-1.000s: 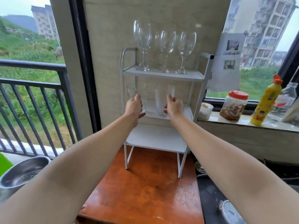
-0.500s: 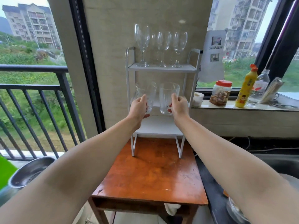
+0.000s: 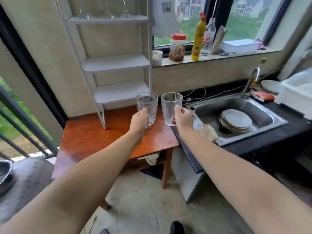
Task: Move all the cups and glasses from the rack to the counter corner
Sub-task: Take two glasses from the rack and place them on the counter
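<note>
My left hand (image 3: 139,121) grips a patterned clear tumbler (image 3: 147,105), held upright over the right part of the wooden table (image 3: 87,137). My right hand (image 3: 183,118) grips a ribbed clear tumbler (image 3: 170,107), upright, above the table's right edge beside the black counter (image 3: 263,141). The white rack (image 3: 116,62) stands at the table's back; its middle and lower shelves are bare. Stemmed wine glasses (image 3: 108,13) stand on its top shelf, only their feet and stems in view.
A steel sink (image 3: 263,109) with stacked plates (image 3: 236,119) is set in the black counter to the right, with a tap (image 3: 251,80) behind it. Jar (image 3: 177,47), yellow bottle (image 3: 199,38) and clear bottle stand on the windowsill. A balcony railing (image 3: 25,122) is at left.
Both hands have drawn the two tumblers off the rack's middle shelf, down and to the right, over the table. My view has pulled back and tilted down toward the sink.
</note>
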Motion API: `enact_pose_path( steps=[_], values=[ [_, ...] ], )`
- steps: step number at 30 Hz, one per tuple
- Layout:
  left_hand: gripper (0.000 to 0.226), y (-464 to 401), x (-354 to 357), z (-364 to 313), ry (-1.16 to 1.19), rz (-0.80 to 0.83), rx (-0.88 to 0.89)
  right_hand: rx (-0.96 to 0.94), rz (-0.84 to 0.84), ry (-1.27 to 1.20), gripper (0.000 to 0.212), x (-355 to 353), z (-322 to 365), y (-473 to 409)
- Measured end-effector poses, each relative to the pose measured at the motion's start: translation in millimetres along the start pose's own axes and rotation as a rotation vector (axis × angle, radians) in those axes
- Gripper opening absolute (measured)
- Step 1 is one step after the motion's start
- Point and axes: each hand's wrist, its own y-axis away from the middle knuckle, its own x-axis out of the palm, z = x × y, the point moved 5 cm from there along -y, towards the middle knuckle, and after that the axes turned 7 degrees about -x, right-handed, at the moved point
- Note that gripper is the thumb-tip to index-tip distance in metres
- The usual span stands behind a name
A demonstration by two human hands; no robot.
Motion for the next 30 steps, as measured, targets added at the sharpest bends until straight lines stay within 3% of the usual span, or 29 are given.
enact_pose_path(
  steps=[2, 6, 12, 22, 30],
  values=[
    [0.04, 5, 26, 27, -0.01, 0.041, -0.072, 0.046, -0.062, 0.03, 0.042, -33, -25, 12],
    [0.027, 22, 86, 70, -0.082, 0.169, -0.127, 0.163, -0.192, 0.042, 0.036, -108, -76, 34],
    [0.03, 68, 198, 110, -0.214, 0.331, -0.175, 0.296, -0.418, 0.058, 0.043, -245, -129, 82],
    [0.03, 241, 439, 183, -0.345, 0.798, -0.195, 0.398, -0.792, 0.154, 0.036, -531, -180, 210],
    [0.028, 387, 587, 217, -0.418, 1.071, -0.172, 0.424, -1.095, 0.081, 0.041, -698, -199, 302]
  ],
)
